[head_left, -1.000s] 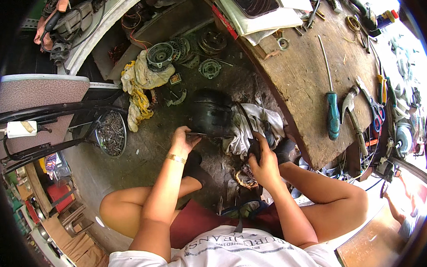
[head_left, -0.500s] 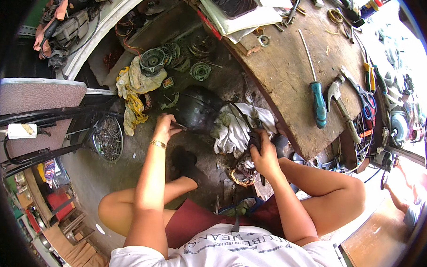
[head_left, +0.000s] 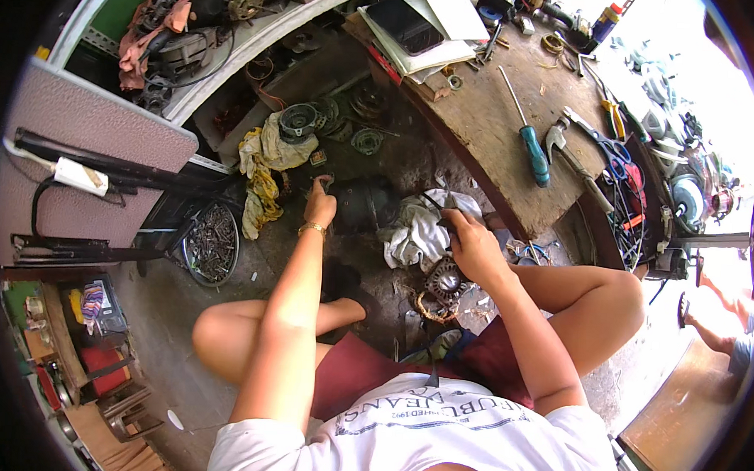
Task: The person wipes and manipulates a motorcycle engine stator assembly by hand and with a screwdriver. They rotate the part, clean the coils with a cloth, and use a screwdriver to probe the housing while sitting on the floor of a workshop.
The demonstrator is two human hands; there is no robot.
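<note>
My left hand (head_left: 320, 204) reaches forward to the left end of a dark, rounded black object (head_left: 366, 205) on the floor. Its fingers are curled together, and what they hold is too small to make out. My right hand (head_left: 476, 246) is closed round a dark object, mostly hidden by the fingers, above a crumpled white cloth (head_left: 412, 237). Below that hand, between my legs, lies a round motor stator (head_left: 445, 281) with a ring of fibrous, copper-coloured winding (head_left: 432, 310) beside it.
A wooden bench (head_left: 472, 127) at the right bears a teal screwdriver (head_left: 535, 156), a hammer (head_left: 575, 159) and blue-handled scissors (head_left: 617, 157). Left, a bowl (head_left: 212, 245) of metal bits stands near a yellow-stained cloth (head_left: 264, 200). Round motor parts (head_left: 299, 121) lie farther back.
The view has shifted and tilted. My left hand has moved forward along the black object's left side, its fingers now curled. My right hand has moved slightly forward, uncovering more of the stator.
</note>
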